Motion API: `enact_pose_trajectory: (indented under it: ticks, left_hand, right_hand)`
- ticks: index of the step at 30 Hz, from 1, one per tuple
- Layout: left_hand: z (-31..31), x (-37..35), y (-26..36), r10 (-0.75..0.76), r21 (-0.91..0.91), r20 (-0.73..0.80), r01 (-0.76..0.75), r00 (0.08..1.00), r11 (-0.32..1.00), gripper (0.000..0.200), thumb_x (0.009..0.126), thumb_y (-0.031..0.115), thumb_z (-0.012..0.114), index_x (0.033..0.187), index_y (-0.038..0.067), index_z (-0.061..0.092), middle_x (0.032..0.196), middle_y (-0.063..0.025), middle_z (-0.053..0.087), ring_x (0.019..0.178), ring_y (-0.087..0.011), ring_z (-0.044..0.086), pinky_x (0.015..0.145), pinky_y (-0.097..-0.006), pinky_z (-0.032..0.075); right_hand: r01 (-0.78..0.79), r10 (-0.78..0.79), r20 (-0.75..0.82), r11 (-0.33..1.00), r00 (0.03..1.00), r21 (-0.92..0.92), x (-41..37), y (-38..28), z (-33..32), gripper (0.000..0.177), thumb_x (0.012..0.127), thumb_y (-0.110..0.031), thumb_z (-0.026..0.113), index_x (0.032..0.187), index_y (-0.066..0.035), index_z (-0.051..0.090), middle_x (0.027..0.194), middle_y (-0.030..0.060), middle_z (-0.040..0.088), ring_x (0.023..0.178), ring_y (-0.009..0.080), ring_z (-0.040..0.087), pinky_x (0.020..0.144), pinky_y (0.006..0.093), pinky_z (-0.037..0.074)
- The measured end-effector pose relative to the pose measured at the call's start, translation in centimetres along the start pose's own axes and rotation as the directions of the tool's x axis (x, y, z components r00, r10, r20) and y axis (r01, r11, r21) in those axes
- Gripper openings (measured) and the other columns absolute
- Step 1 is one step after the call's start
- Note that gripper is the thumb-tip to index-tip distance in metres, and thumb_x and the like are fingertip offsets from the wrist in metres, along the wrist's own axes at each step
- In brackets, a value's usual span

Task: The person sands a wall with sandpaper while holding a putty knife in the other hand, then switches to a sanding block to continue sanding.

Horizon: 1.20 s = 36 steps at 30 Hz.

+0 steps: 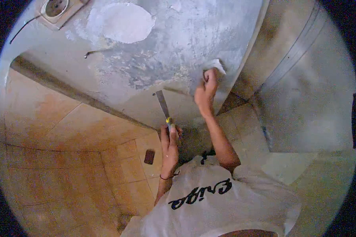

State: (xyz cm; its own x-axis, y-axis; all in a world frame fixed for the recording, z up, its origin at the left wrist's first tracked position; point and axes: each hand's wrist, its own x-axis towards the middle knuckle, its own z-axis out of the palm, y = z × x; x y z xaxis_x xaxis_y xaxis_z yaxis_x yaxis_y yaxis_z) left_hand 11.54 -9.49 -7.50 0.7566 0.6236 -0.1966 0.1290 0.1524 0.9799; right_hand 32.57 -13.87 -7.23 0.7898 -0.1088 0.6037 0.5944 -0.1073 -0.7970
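My left hand (170, 147) is wrapped around the handle of a putty knife (162, 103), a narrow metal blade with a yellow collar. The blade points up toward the lower part of a patchy grey wall (225, 31), and a dark band circles my wrist. Higher and to the right, my right hand (206, 91) has its fingers closed on a small white sheet (215, 65) held at the wall surface near its right edge. Rough, scraped plaster (138, 69) lies left of that hand. Above it is a smooth white round patch (127, 21) of filler.
An electrical socket (56, 7) with a dark wire is at the upper left. A small bent metal piece (87, 55) sticks out below it. On the tiled floor (124, 168) lies a dark rectangular object (149, 156). A large grey panel (308, 106) stands at the right.
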Motion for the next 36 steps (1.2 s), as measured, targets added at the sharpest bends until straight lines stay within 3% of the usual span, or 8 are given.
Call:
enact_pose_trajectory:
  ticks: [4,10,14,15,24,30,34,36]
  left_hand:
    - [-1.7,0.9,-1.3,0.094,0.056,0.039,-0.096,0.995,0.994,0.035,0.106,0.037,0.045,0.116,0.004,0.050,0.094,-0.0051,0.056,0.086,-0.0146,0.052,0.079,-0.0284,0.043]
    - [-2.9,1.5,-1.3,0.050,0.017,0.135,-0.052,0.990,0.998,0.035,0.106,0.037,0.044,0.114,0.003,0.049,0.094,-0.0058,0.056,0.085,-0.0143,0.051,0.079,-0.0282,0.043]
    - [-4.2,1.8,-2.6,0.018,0.001,0.225,-0.019,0.974,1.000,0.034,0.106,0.037,0.044,0.112,0.004,0.049,0.093,-0.0054,0.056,0.082,-0.0137,0.050,0.077,-0.0284,0.043]
    - [-4.2,1.8,-2.7,0.023,-0.002,0.224,-0.023,0.974,1.000,0.034,0.106,0.037,0.044,0.112,0.004,0.049,0.093,-0.0054,0.056,0.082,-0.0137,0.050,0.077,-0.0284,0.043]
    - [-4.5,1.6,-1.6,-0.010,0.057,0.227,-0.003,0.974,0.998,0.036,0.106,0.037,0.043,0.114,0.003,0.049,0.094,-0.0053,0.056,0.083,-0.0139,0.050,0.076,-0.0284,0.043]
    - [-4.3,1.1,-2.6,0.009,0.011,0.168,-0.011,0.986,1.000,0.036,0.106,0.038,0.042,0.113,0.003,0.049,0.096,-0.0062,0.057,0.087,-0.0158,0.052,0.080,-0.0296,0.043]
    - [-3.1,0.6,-2.6,-0.051,-0.020,0.160,0.054,0.986,0.998,0.037,0.106,0.038,0.041,0.113,0.002,0.050,0.096,-0.0068,0.057,0.088,-0.0165,0.052,0.083,-0.0302,0.043]
    - [-2.7,0.2,-2.0,-0.051,-0.056,0.135,0.059,0.990,0.997,0.037,0.106,0.038,0.041,0.113,0.003,0.049,0.096,-0.0068,0.057,0.088,-0.0165,0.052,0.083,-0.0301,0.043]
  right_hand:
    - [-0.063,0.062,-0.027,0.997,0.998,-0.037,0.5,-1.8,1.2,0.013,0.074,0.005,0.050,0.082,-0.002,0.042,0.074,0.0116,0.038,0.071,0.0263,0.039,0.065,0.0405,0.034]
    - [0.244,-0.242,0.109,0.970,0.964,-0.003,-0.1,-3.8,2.3,0.015,0.072,0.005,0.047,0.079,-0.001,0.036,0.077,0.0132,0.033,0.074,0.0303,0.035,0.068,0.0422,0.032]
    - [-0.017,0.020,0.052,0.997,0.998,-0.070,1.4,-3.0,0.8,0.010,0.089,-0.007,0.054,0.088,-0.002,0.046,0.080,0.0154,0.043,0.073,0.0336,0.044,0.070,0.0423,0.039]
    - [0.067,-0.060,0.080,0.995,0.995,-0.077,0.8,-1.9,1.6,0.010,0.093,-0.006,0.050,0.088,-0.003,0.042,0.080,0.0105,0.038,0.076,0.0229,0.040,0.072,0.0372,0.038]
    - [-0.042,0.045,0.102,0.999,0.994,-0.033,-0.7,-1.5,3.4,0.028,0.100,-0.023,0.051,0.105,0.004,0.060,0.101,0.0220,0.062,0.091,0.0385,0.058,0.086,0.0450,0.046]
    - [-0.010,0.037,0.159,0.986,0.987,-0.167,-1.6,-2.3,3.7,0.032,0.104,-0.024,0.047,0.113,0.003,0.061,0.099,0.0170,0.066,0.092,0.0272,0.062,0.083,0.0394,0.048]
    - [0.317,-0.301,0.111,0.934,0.947,-0.165,-1.2,-1.8,3.9,0.029,0.102,-0.024,0.052,0.102,0.001,0.065,0.078,0.0165,0.064,0.072,0.0312,0.065,0.064,0.0426,0.048]
    - [-0.125,0.145,0.099,0.975,0.984,-0.183,-0.3,-1.1,2.6,0.024,0.098,-0.024,0.057,0.101,-0.001,0.065,0.089,0.0199,0.068,0.080,0.0389,0.064,0.075,0.0472,0.051]
